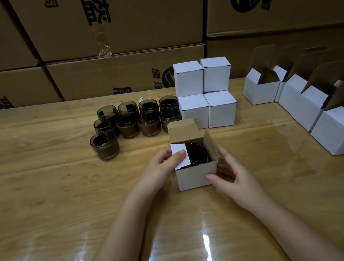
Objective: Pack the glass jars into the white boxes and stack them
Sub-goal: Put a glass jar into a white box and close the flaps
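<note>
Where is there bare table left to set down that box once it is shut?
Widest free patch: the table left of the jars and left hand. Another gap lies between the stacked boxes and the open boxes. Crowded: jars stand close beside the stack, just behind the held box.

We look down on a glossy wood-grain table [41, 196]. Near its middle stands an open-flapped box [196, 176], white outside, and we place everything else from it. Behind it to the left, nine dark glass jars [128, 126] stand upright, packed close in rows. Just behind it, two closed white boxes [195, 113] sit side by side on the wood, each bearing another. Well apart to its right runs a row of open white boxes [302, 107].
</note>
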A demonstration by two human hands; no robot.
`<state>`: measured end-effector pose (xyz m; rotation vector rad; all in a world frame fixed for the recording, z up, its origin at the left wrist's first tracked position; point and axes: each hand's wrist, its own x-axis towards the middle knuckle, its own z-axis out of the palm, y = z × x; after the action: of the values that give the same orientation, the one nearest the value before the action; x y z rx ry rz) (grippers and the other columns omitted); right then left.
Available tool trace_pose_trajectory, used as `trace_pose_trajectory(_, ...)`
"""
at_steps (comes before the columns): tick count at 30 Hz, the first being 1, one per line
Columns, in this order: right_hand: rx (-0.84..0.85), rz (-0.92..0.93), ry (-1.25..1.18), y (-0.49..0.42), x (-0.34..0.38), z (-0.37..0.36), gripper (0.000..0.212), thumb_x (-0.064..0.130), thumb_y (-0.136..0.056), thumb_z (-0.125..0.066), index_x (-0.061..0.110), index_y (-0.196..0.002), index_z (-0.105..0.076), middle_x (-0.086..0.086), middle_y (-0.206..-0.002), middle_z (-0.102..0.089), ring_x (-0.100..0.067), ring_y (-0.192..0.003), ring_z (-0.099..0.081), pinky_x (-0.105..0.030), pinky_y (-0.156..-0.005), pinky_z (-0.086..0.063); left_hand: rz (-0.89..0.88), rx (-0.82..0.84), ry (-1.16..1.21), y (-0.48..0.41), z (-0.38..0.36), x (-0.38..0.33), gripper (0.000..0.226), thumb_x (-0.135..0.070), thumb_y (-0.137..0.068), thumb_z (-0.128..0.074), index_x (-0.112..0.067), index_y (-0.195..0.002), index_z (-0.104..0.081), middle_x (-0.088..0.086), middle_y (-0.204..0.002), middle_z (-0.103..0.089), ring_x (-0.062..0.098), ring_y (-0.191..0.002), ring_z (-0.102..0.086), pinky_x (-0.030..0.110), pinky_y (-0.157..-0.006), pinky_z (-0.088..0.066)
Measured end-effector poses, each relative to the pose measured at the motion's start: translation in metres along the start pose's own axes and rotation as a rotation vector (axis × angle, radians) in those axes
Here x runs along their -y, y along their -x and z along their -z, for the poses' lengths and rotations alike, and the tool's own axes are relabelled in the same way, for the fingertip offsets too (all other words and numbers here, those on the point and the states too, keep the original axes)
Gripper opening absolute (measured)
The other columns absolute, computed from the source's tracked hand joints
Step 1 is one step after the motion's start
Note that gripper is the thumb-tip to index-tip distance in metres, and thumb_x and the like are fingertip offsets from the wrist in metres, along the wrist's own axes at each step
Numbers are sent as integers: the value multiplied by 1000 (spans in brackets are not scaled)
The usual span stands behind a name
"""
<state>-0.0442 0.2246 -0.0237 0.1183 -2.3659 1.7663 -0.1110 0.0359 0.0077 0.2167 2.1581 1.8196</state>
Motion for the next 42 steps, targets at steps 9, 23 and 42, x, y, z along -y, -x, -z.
trace_pose_trajectory(9,27,38,19,0,1,1,69,-1,-87,-62,50,-130,-43,13,-132,-52,4,-114,-53,-13,-94,-43,0,-10,8,0,0,1,22,-45,-87,-62,-34,-105,-65,-11,-102,-71,-1,-87,-67,22,-77,-46)
trace_pose_trajectory(23,-3,101,144,1,-2,-2,63,7,-89,-61,60,-119,-45,15,-122,-56,1,-110,-56,-8,-90,-41,-92,-32,126,2,-6,0,19,-26,-92,-60,-29,-109,-67,-9,-105,-72,5,-94,-67,12,-72,-50)
trace_pose_trajectory(42,29,179,343,4,-2,-4,71,15,-89,-60,64,-130,-29,33,-125,-40,5,-116,-47,-12,-92,-40,-283,-9,233,-1,-13,11,30,-12,-98,-49,-24,-123,-60,-8,-112,-70,9,-103,-65,16,-78,-49)
